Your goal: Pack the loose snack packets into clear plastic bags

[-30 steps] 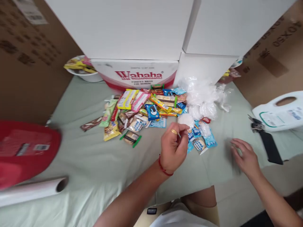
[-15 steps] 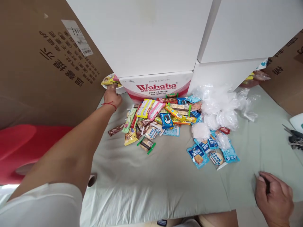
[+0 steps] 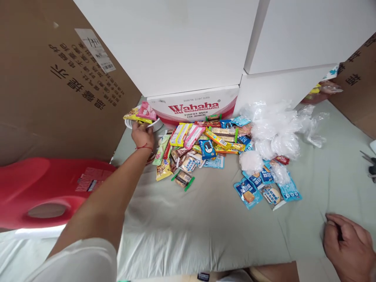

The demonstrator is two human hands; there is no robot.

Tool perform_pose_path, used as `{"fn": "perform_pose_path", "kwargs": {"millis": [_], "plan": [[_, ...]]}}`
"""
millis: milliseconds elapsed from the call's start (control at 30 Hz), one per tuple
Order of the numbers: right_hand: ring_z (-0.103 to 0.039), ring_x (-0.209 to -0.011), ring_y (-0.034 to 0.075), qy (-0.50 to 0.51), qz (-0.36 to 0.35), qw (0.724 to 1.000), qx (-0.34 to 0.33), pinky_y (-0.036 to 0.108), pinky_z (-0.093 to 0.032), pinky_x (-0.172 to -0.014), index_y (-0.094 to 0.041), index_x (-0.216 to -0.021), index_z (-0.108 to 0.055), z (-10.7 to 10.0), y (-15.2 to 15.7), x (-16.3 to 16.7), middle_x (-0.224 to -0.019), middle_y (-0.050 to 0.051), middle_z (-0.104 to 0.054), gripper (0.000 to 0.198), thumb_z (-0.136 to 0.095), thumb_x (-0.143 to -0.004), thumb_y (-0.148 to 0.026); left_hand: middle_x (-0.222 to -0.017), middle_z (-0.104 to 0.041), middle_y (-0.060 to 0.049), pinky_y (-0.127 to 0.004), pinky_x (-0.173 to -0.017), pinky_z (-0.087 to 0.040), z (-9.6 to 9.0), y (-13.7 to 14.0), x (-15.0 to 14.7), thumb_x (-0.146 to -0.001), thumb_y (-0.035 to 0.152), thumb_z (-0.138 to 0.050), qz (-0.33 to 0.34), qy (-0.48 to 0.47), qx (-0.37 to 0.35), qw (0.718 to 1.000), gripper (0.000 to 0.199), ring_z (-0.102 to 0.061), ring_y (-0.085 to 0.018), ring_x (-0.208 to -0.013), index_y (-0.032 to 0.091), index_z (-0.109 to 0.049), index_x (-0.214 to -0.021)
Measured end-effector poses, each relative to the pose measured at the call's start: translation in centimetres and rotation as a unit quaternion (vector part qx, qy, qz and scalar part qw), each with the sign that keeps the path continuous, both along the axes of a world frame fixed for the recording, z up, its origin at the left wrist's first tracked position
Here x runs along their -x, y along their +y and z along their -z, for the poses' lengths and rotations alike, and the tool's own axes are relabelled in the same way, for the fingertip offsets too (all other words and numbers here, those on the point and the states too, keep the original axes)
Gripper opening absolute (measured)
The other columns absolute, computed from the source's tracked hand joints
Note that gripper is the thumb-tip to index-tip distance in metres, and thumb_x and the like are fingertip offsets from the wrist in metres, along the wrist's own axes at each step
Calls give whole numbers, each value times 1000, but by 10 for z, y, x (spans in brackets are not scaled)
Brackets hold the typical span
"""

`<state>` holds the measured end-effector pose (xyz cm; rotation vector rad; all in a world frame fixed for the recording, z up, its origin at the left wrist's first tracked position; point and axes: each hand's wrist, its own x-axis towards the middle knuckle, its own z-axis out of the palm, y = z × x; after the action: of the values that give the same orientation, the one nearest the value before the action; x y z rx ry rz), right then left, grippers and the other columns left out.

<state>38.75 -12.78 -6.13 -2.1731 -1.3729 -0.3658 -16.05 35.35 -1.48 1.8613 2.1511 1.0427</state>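
At the left corner of the Wahaha carton, my left hand [image 3: 143, 135] is closed on the near rim of a white bowl [image 3: 157, 125]; its fingertips are partly hidden inside. A pink snack packet [image 3: 147, 111] and yellow packets [image 3: 132, 114] sit in that bowl. Just right of the hand lies a pile of wrapped snacks [image 3: 194, 137], with a green packet [image 3: 161, 150] nearest. My right hand [image 3: 349, 244] rests at the lower right in a loose fist on the cloth, and nothing shows in it.
A Wahaha carton [image 3: 194, 107] and white boxes stand behind the snacks. Clear plastic bags [image 3: 276, 125] and blue packets [image 3: 248, 192] lie to the right. Scissors [image 3: 370, 164] are at the right edge. A red plastic object [image 3: 67, 184] and a brown carton [image 3: 35, 117] flank the left.
My left hand has drawn the bowl with its packets nearer and slightly right, out from beside the carton. The right hand stays closed on the cloth; the view has shifted a little.
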Motion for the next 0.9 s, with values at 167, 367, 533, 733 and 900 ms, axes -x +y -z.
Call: {"fn": "perform_pose_path", "kwargs": {"millis": [167,367,533,733,900], "plan": [[-75,-95,39,-50,-9,999,-21,58,-59,-87,-30,-110,-73,5,-1,-6,-98,11,-77,28,-59,-87,-28,-98,-63,-6,-39,-92,-52,-5,-82,27,-82,37,-72,-4,70,-60,996,25,-61,-23,-95,14,-72,-93],[-72,-88,30,-111,-39,992,-42,44,-57,-85,-19,-97,-69,5,0,-5,-96,12,-77,14,-57,-92,-18,-95,-72,-1,-35,-80,-57,-44,-195,25,-82,36,-75,118,144,-191,964,11,-68,-21,-89,27,-74,-89],[-72,-87,29,-114,-49,991,-56,43,-55,-85,-20,-97,-68,6,1,-6,-93,10,-76,13,-57,-91,-16,-89,-70,-2,-26,-67,-53,-96,-227,-68,-78,33,-85,198,-115,-189,955,18,-65,-15,-78,23,-74,-88],[-70,-92,29,-99,-58,992,-47,44,-54,-88,-19,-99,-68,7,1,-6,-98,12,-75,15,-53,-94,-20,-58,-39,10,-13,-45,-31,-112,-164,-198,-91,30,-78,187,-703,42,685,31,-36,-3,-46,18,-54,-74],[-68,-98,31,-38,-57,997,-25,47,-54,-91,-20,-99,-70,6,-2,-9,-102,13,-73,20,-51,-96,-26,-53,-35,11,-12,-41,-25,-105,-145,-234,-106,10,-41,142,-836,144,510,33,-30,-2,-39,17,-52,-76]]}}
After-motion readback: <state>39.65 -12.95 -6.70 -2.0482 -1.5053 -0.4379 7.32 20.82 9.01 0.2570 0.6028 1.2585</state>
